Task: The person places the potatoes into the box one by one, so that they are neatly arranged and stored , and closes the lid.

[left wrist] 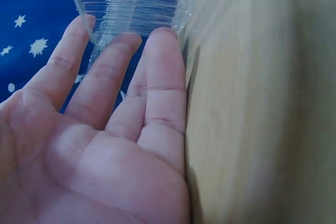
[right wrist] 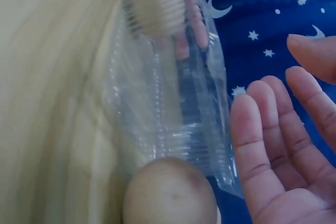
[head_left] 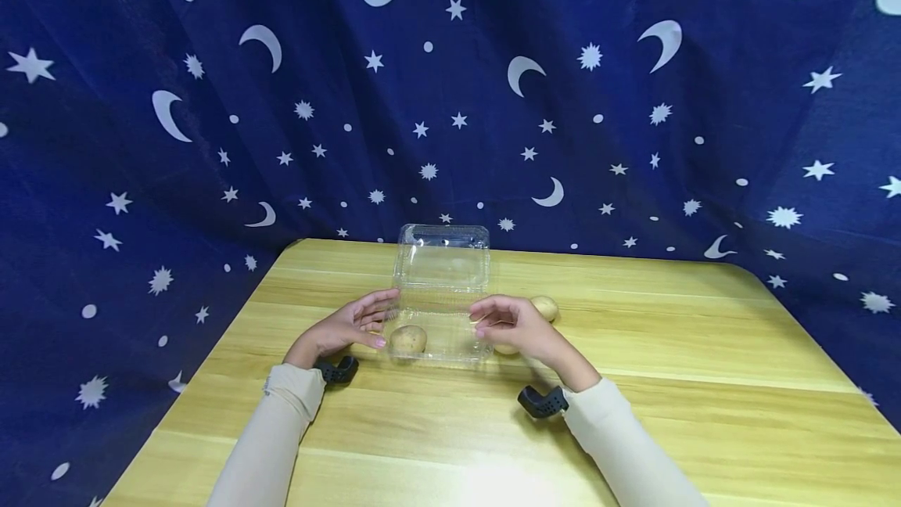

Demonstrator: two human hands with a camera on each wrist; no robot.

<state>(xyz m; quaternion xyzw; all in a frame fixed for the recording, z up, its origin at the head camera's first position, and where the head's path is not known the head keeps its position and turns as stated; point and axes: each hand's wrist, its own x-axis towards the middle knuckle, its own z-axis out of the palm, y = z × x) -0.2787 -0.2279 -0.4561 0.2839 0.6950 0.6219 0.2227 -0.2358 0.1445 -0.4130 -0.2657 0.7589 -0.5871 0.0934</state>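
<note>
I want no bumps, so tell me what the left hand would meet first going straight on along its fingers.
Most likely the ridged side of the clear plastic container: the left hand points its fingers towards it, though whether they already touch is unclear.

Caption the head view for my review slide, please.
Two hands flank an open, clear plastic container holding one potato on a wooden table.

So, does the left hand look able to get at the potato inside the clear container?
Probably yes: the left hand is near the potato, and the open lid leaves the top free; only the wall of the container seems between.
</note>
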